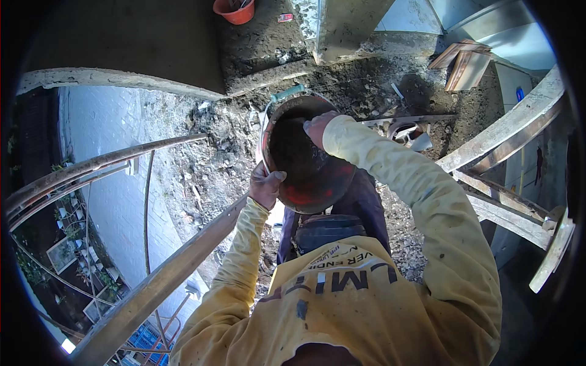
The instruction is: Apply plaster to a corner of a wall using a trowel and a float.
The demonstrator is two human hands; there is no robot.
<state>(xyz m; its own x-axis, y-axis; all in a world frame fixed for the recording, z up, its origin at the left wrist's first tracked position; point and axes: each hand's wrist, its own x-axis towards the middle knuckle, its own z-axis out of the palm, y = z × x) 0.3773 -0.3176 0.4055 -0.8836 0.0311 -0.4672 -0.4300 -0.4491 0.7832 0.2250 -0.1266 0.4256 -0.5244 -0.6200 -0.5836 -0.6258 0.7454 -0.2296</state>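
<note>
A dark bucket (311, 158) is tilted in front of my body, its inside facing up at me, with reddish patches low on the inner wall. Its wire handle carries a green grip (287, 93) and lies over the far left side. My left hand (267, 186) is closed on the bucket's left rim, thumb toward the inside. Across the opening reaches my right arm; my right hand (320, 129) is closed near the far inner wall. What its fingers hold, if anything, is hidden.
Rubble covers the ground (189, 140). A long wooden beam (177, 268) runs by my left arm, and a curved rail (110, 158) stands beyond. Planks (506, 204) cross at right. Farther off are an orange tub (235, 12), brown boards (467, 64) and a pillar (348, 27).
</note>
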